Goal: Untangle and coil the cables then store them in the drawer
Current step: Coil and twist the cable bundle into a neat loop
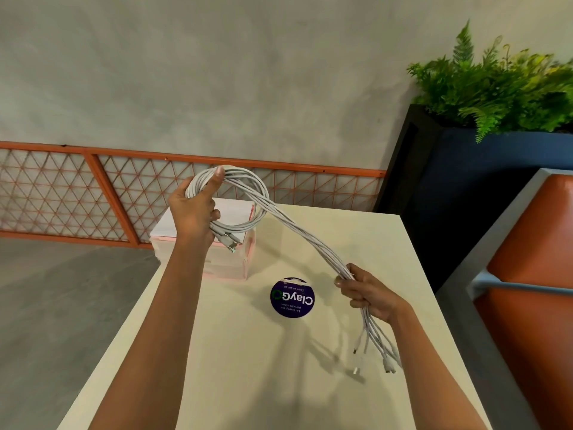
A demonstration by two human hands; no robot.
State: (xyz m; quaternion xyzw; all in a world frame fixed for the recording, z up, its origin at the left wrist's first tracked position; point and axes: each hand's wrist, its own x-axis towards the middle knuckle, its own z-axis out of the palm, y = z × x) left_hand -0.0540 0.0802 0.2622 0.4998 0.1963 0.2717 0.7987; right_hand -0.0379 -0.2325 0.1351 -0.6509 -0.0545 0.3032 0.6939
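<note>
Left hand (195, 212): the grip is closed round one side of a loose coil of thin white cables (249, 193), with the fingers curled through the loops and the thumb laid up along the strands. A metal-tipped plug (230, 245) hangs just below the palm.

Right hand (367, 294): the grip is closed on the straight run of the same bundle, which is pinched between thumb and curled fingers. Between the two grips the bundle is held in a sagging diagonal above the cream tabletop (248, 383). Below the right grip the free tails with white plug ends (386, 364) hang down; contact with the tabletop cannot be judged from this angle.

Risks noted:
- Loops could be dragged out of the left grip if the run is pulled taut.
- A tail could slip from the pinch and cross the others again, since the tails are of unequal length.
- The dangling plugs could snag.

Position: the coil is held above a small translucent pink-tinted plastic drawer box (229, 268) at the tabletop's far left. A round dark-blue sticker (293, 297) lies between the hands.
</note>
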